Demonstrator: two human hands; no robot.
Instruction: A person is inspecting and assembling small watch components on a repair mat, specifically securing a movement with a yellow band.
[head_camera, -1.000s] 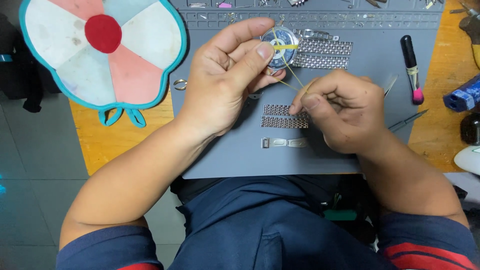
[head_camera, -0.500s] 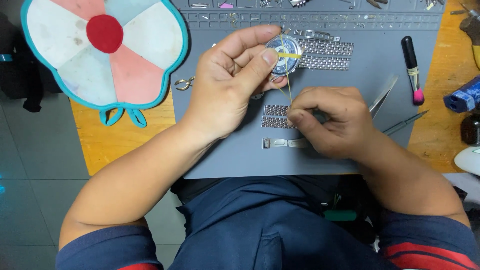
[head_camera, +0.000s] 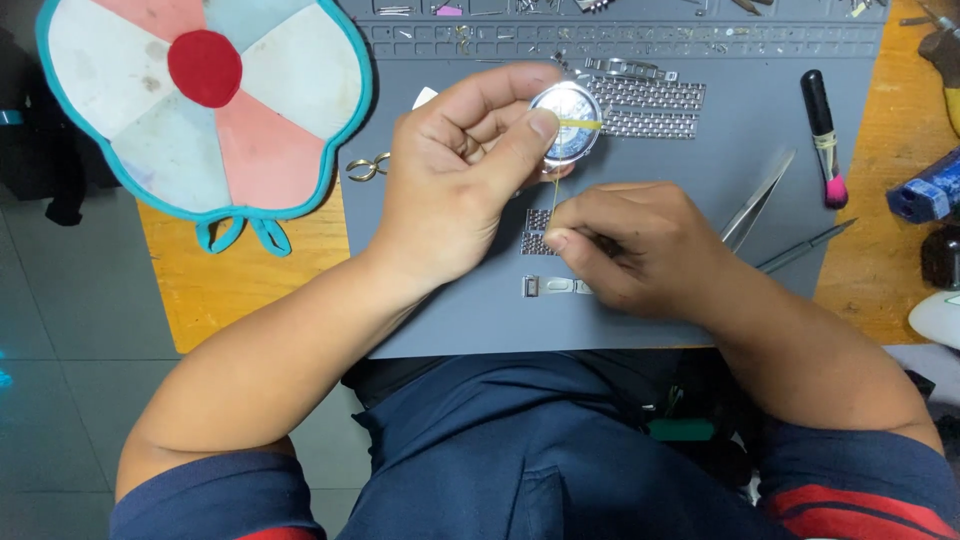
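My left hand (head_camera: 460, 175) pinches a round silver watch case (head_camera: 568, 122) between thumb and forefinger, holding it above the grey work mat (head_camera: 760, 130). A thin yellow strip runs from the case down to my right hand (head_camera: 630, 245), which pinches its lower end just above a loose mesh band piece (head_camera: 537, 232). A small silver clasp part (head_camera: 548, 286) lies on the mat below my right hand. The mesh watch band (head_camera: 655, 108) lies behind the case.
Tweezers (head_camera: 760, 200) lie right of my right hand, with a thin probe (head_camera: 805, 247) beside them. A black brush with a pink tip (head_camera: 822, 135) sits farther right. A round fan-like pad (head_camera: 200, 100) covers the wooden bench at the left. Small rings (head_camera: 366, 167) lie by the mat edge.
My right hand has drawn in lower, toward the mesh piece, pulling the yellow strip nearly vertical. My left hand turned the watch case slightly, keeping its place.
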